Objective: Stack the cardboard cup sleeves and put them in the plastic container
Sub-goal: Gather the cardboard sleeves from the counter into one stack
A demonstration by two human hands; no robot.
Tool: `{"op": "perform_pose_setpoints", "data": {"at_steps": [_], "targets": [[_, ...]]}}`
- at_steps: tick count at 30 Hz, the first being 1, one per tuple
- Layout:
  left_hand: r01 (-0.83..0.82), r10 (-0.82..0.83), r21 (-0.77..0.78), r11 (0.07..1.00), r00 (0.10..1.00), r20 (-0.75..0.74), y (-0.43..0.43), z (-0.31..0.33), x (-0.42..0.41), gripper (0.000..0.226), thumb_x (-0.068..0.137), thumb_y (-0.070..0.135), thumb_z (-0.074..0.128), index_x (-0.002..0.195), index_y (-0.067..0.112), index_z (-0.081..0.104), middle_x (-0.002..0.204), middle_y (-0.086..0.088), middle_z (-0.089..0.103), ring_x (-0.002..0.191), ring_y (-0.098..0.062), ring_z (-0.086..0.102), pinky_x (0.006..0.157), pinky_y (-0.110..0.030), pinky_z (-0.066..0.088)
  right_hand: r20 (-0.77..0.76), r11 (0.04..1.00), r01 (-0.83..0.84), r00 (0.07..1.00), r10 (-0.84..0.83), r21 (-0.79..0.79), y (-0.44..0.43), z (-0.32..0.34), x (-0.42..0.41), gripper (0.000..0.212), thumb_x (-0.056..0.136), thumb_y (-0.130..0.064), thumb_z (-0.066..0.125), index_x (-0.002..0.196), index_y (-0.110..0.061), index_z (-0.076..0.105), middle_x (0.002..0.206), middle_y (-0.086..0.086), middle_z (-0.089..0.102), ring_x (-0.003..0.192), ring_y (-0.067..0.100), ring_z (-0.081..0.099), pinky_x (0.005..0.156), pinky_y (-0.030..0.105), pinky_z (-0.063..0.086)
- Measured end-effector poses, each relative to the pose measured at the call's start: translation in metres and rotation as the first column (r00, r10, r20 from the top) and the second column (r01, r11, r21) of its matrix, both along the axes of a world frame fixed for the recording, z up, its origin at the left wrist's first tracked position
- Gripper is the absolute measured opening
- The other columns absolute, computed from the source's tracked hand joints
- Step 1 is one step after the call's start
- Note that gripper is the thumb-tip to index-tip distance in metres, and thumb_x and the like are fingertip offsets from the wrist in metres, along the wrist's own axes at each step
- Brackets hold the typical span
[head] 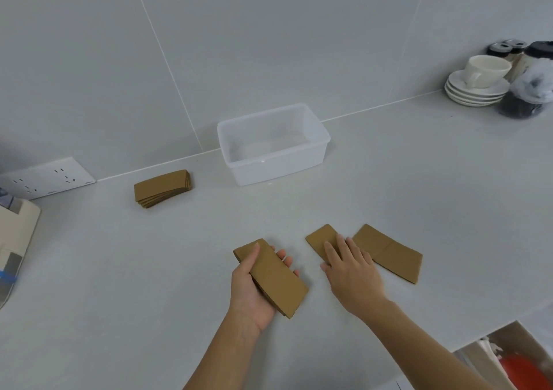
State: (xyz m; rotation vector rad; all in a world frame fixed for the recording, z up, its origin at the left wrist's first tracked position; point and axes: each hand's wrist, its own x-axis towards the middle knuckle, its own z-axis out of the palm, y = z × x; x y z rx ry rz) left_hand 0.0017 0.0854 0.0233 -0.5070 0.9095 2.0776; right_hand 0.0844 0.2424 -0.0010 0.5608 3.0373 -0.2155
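Observation:
My left hand (pixel 253 295) holds a small stack of flat brown cardboard sleeves (pixel 276 279) just above the counter, thumb along its left edge. My right hand (pixel 353 273) lies palm down on a single sleeve (pixel 320 240), fingers spread flat on it. Another sleeve (pixel 392 253) lies flat just to the right of that hand. A stack of several sleeves (pixel 163 187) rests near the wall at the left. The clear plastic container (pixel 314 154) stands open with nothing in it at the back of the counter, against the wall.
A white cup on stacked saucers (pixel 478 85) and dark-lidded jars (pixel 529 87) stand at the far right. A wall socket (pixel 49 177) and a cardboard box (pixel 15 240) are at the left. The counter's front edge drops off at the lower right (pixel 484 338).

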Motion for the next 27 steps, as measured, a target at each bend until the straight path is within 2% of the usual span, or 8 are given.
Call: {"op": "perform_pose_setpoints", "data": {"at_steps": [3,6,9,12,16,19,24,27], "targets": [[0.005,-0.005,-0.002,1.000,1.000,0.010,0.002,-0.001,0.001,0.041,0.063,0.033,0.073,0.095,0.009,0.068,0.084,-0.013,0.072,0.076,-0.028,0.070,0.070,-0.045,0.057,0.002,0.998,-0.044,0.999,0.044,0.053,0.005,0.006,-0.002,0.039,0.099,-0.028,0.034,0.131,-0.008,0.039,0.142,0.016,0.040,0.131,0.028,0.036,0.101,0.036,0.037],[0.015,-0.015,0.006,1.000,1.000,0.022,0.004,-0.001,0.001,0.040,0.061,0.033,0.074,0.092,0.009,0.069,0.084,-0.013,0.073,0.076,-0.028,0.070,0.070,-0.045,0.057,-0.096,0.989,-0.093,0.990,0.103,0.112,0.005,0.023,-0.005,0.011,0.084,-0.017,0.062,0.086,-0.007,0.059,0.083,0.008,0.062,0.076,0.022,0.061,0.061,0.028,0.049],[0.010,-0.010,0.014,1.000,0.999,0.033,0.006,-0.001,0.001,0.042,0.059,0.034,0.075,0.092,0.008,0.069,0.084,-0.013,0.073,0.076,-0.028,0.070,0.070,-0.046,0.057,-0.148,0.988,-0.096,0.982,0.114,0.124,0.005,0.041,-0.006,0.050,0.036,0.012,0.078,0.050,-0.015,0.038,0.047,-0.001,0.027,0.035,0.013,0.023,0.029,0.018,0.015],[0.015,-0.016,0.022,1.000,0.999,0.046,0.009,0.000,0.001,0.046,0.057,0.035,0.076,0.094,0.009,0.068,0.084,-0.012,0.073,0.077,-0.028,0.070,0.072,-0.046,0.056,-0.193,0.988,-0.056,0.978,0.083,0.144,0.006,0.054,-0.008,0.054,0.023,0.023,0.072,0.046,-0.012,0.038,0.045,-0.003,0.020,0.034,0.011,0.012,0.034,0.013,0.002],[0.008,-0.008,0.009,1.000,0.998,0.055,0.016,0.002,0.001,0.050,0.058,0.039,0.076,0.097,0.010,0.066,0.085,-0.013,0.072,0.080,-0.029,0.069,0.075,-0.046,0.056,-0.163,0.996,0.022,0.987,-0.006,0.091,0.002,0.061,-0.016,0.031,0.062,0.018,0.064,0.067,-0.008,0.047,0.048,-0.004,0.022,0.036,0.007,0.011,0.036,0.016,0.002],[-0.019,0.018,0.003,1.000,0.999,0.051,0.022,0.002,0.002,0.057,0.062,0.049,0.073,0.102,0.010,0.063,0.085,-0.014,0.072,0.084,-0.029,0.068,0.078,-0.048,0.055,-0.328,0.998,0.038,0.944,-0.021,0.044,-0.008,0.077,-0.017,0.035,0.038,0.016,0.077,0.049,-0.005,0.051,0.039,-0.005,0.021,0.031,0.009,0.009,0.039,0.010,-0.005],[0.019,-0.018,0.065,0.998,1.000,-0.015,0.027,0.000,0.003,0.059,0.063,0.062,0.067,0.094,0.012,0.062,0.088,-0.011,0.067,0.086,-0.028,0.065,0.078,-0.044,0.054,-0.390,0.986,-0.050,0.914,0.110,0.162,-0.037,0.076,-0.018,0.024,0.059,-0.009,0.075,0.047,-0.014,0.055,0.031,-0.004,0.045,0.022,0.008,0.025,0.031,0.015,0.015],[0.027,-0.021,0.085,0.996,0.997,-0.077,0.029,0.002,0.004,0.053,0.063,0.064,0.063,0.077,0.013,0.069,0.086,-0.007,0.067,0.084,-0.021,0.067,0.075,-0.038,0.054,-0.353,0.967,-0.155,0.909,0.220,0.204,-0.053,0.060,-0.017,0.023,0.045,-0.010,0.084,0.059,-0.014,0.067,0.038,-0.005,0.054,0.026,0.009,0.043,0.031,0.016,0.028]]}}
